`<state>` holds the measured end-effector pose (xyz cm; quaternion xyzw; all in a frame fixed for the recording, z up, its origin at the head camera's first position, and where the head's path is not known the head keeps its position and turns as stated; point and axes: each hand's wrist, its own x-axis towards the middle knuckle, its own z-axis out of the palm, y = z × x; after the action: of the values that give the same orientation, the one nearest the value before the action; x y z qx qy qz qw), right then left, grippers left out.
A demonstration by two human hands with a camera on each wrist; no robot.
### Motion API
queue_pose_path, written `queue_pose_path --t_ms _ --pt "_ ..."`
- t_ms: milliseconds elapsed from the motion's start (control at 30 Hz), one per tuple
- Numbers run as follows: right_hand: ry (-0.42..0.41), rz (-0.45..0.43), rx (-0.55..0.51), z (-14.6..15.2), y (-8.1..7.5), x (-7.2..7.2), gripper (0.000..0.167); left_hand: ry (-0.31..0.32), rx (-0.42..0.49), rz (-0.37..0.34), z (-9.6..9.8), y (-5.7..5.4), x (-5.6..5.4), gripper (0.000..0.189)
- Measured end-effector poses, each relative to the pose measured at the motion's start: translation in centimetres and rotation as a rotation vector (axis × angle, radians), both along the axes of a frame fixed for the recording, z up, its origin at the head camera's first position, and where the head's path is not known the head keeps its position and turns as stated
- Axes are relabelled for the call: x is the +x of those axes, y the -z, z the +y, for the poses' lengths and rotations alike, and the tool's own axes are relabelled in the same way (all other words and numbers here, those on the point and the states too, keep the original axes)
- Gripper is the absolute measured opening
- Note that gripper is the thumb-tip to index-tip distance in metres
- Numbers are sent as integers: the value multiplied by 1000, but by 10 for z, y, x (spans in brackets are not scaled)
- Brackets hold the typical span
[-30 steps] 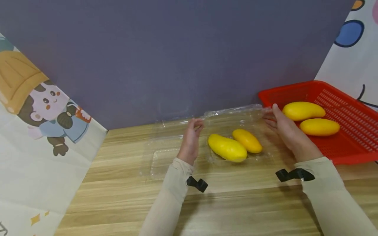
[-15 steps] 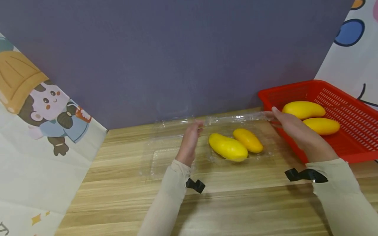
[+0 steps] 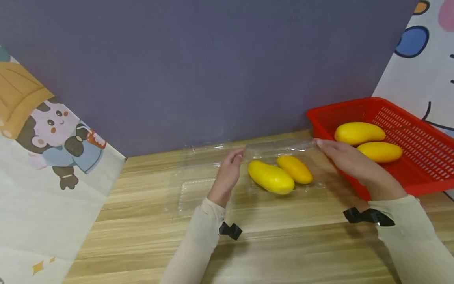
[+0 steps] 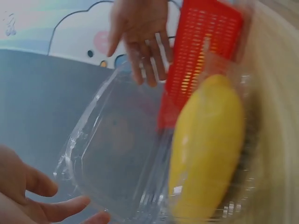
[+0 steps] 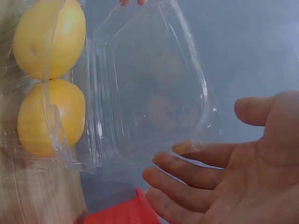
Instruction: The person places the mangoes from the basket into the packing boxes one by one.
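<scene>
Two yellow mangoes, one larger (image 3: 271, 177) and one smaller (image 3: 295, 169), lie side by side in a clear plastic clamshell box (image 3: 319, 186). Its hinged lid (image 5: 154, 84) stands raised behind the fruit. At the lid's left side, my left hand (image 3: 225, 177) has its fingers loosely extended, fingertips right at the rim in the left wrist view. Opposite it, my right hand (image 3: 354, 165) holds its fingers nearly straight, with the fingertips against the lid's right edge. Neither hand curls round anything. In the left wrist view one mango (image 4: 208, 149) shows through the clear wall.
A second clear clamshell (image 3: 196, 193) lies spread out on the wooden table (image 3: 283, 248), left of my left hand. The red basket (image 3: 425, 165) at the right contains two more mangoes. A grey-blue panel (image 3: 213, 71) rises along the table's back edge.
The lid has tilted forward from leaning back, its upper edge now lower in the head view. My right hand has shifted right and turned palm inward; the left has moved slightly down.
</scene>
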<state>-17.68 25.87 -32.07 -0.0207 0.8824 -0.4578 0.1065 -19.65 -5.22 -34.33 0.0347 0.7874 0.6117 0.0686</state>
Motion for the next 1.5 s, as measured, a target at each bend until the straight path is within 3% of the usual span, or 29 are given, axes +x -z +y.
queue_pose_path --t_ms 233,500,633,900,1133,1267,1500 --pt "-37 73 71 -7 9 8 79 63 -71 -18 8 15 17 51" --pt "-52 149 106 -25 28 9 82 88 -84 62 25 30 29 59" --pt "-30 162 47 -27 34 8 81 46 -59 35 30 37 32 61" --pt "36 73 -67 -25 37 5 81 -33 40 21 39 53 32 64" --pt "-5 157 -129 -20 45 1 64 -103 155 -29 41 60 23 58" --pt "-29 188 -169 -17 54 -3 63 -137 160 -90 38 63 20 53" --pt "68 209 -209 -17 64 -5 65 -149 155 -129 36 66 21 47"
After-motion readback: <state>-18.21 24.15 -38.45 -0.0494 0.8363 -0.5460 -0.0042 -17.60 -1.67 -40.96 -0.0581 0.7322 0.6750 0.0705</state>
